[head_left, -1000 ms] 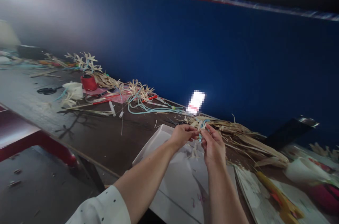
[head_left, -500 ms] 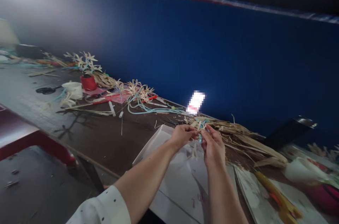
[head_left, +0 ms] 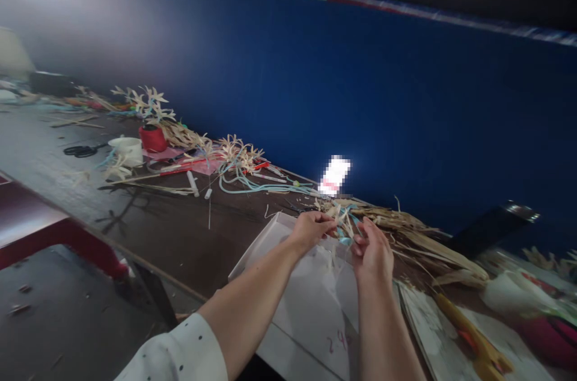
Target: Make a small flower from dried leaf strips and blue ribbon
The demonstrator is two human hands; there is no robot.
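My left hand (head_left: 312,229) is closed in a pinch on a small flower of pale straw strips with light blue cord (head_left: 344,226), held just above a shallow white box (head_left: 270,235). My right hand (head_left: 373,250) sits close to the right of the flower, fingers curled and pinched on its strips. Both forearms reach in from the bottom of the view; the left one has a white dotted sleeve (head_left: 180,357). A heap of dry straw strips (head_left: 406,231) lies right behind the hands.
The dark table (head_left: 171,231) runs along a blue wall (head_left: 360,92). Farther left are finished straw flowers (head_left: 237,151), blue cords (head_left: 252,185), a red cup (head_left: 152,137), a white bowl (head_left: 128,148) and scissors (head_left: 81,149). Coloured paper and a white roll (head_left: 509,291) lie at the right.
My right hand has drawn a little down and to the right, away from my left hand, so the flower shows between them. The view shifted slightly.
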